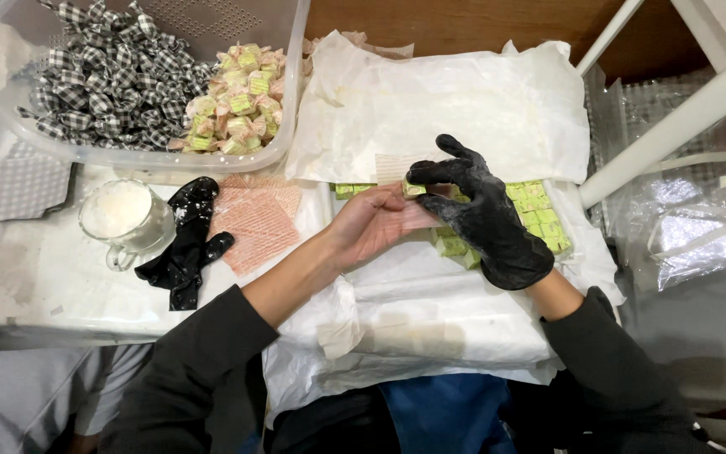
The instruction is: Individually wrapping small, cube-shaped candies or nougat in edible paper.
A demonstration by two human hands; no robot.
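Two hands (pixel 430 210) — green cube (pixel 413 188), tub (pixel 291 92) of candies (pixel 241 101)

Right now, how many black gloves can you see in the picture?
2. One black glove is worn on the right hand, which pinches a green candy cube. The spare glove lies flat on the table beside the glass cup. The left hand is bare.

Clear plastic tub (pixel 291 101) top left: black-and-white checked wrapped sweets (pixel 107 80) on left, pale green-pink wrapped ones (pixel 241 105) on right. Pink square wrapper stack (pixel 254 220) lies below tub. Crinkled clear bags (pixel 691 231) far right.
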